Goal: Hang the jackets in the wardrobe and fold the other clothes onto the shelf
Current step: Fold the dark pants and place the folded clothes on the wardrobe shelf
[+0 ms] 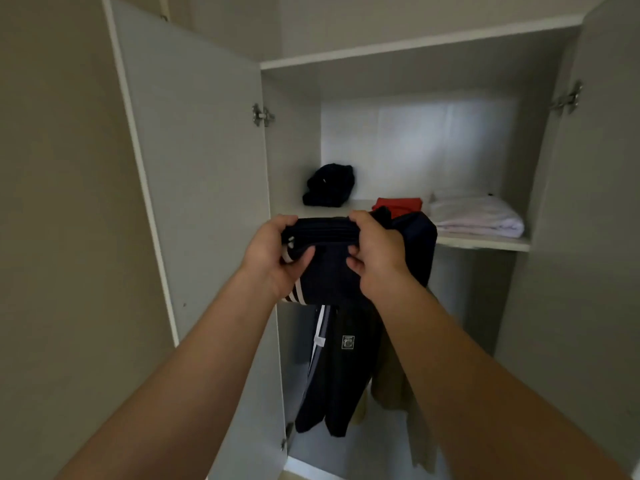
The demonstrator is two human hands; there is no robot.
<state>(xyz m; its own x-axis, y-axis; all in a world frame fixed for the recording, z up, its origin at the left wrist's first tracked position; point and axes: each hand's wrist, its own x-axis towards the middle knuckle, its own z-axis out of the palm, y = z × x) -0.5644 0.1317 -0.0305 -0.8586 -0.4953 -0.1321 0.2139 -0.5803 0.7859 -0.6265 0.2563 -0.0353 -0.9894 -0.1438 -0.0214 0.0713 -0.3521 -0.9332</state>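
1. Head view: I am looking into an open wardrobe. Its left door and right door are swung wide on either side.
2. My left hand and right hand are raised side by side in front of the shelf. Both grip a folded dark garment with white stripes, fingers curled over its top fold and thumbs pressed against the front.
3. The folded dark garment is at the front left of the shelf and hides that stretch of the edge from me. I cannot tell whether it touches the board.
4. Toward the shelf's back left corner lies a crumpled black bundle.
5. Near the middle lies a red garment. It is partly hidden by a navy garment that droops over the front edge, just beside my right hand.
6. At the right end, close to the front edge, lies a folded white cloth, just beside the red garment.
7. Below the shelf hang dark jackets, one with a white stripe and one with a small square badge. A tan garment hangs to their right, partly behind my right forearm.
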